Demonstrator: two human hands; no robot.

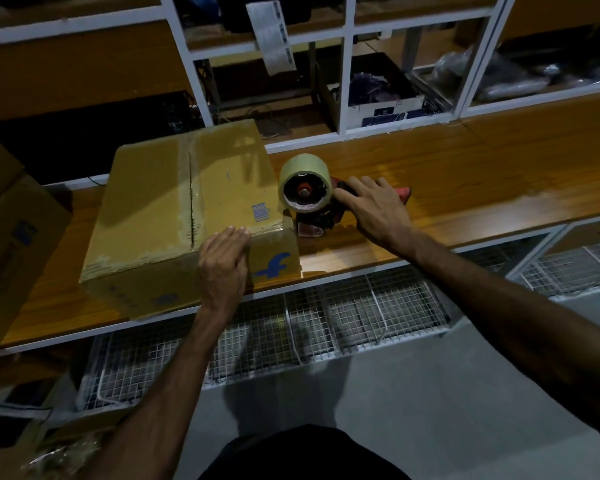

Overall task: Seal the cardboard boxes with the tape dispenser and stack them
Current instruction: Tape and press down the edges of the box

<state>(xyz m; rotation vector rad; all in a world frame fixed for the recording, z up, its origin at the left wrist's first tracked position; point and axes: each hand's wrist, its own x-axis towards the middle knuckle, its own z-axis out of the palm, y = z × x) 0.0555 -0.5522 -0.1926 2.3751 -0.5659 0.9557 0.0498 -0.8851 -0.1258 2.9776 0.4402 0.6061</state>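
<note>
1. Right hand: lies over the rear of the red tape dispenser, fingers spread and bent down onto its handle; whether they grip the handle fully cannot be told.
2. Left hand: released, fingers straight and together, pressing flat against the near top edge and front face of the closed brown cardboard box.
3. Red tape dispenser: stands on the surface just beside the right side of the box, its roll of pale yellowish tape facing the camera with a red hub at the centre.
4. Closed brown cardboard box: sits on the polished wooden surface, flaps meeting along a central seam with glossy clear tape over it; a blue letter "f" is printed on the front face, a small barcode label on top.
5. Second brown cardboard box: at the left edge of view, partly out of frame.
6. White wire-mesh baskets: hang beneath the surface.
7. White-framed shelving: stands behind the surface, with paper labels hanging from it.
</note>
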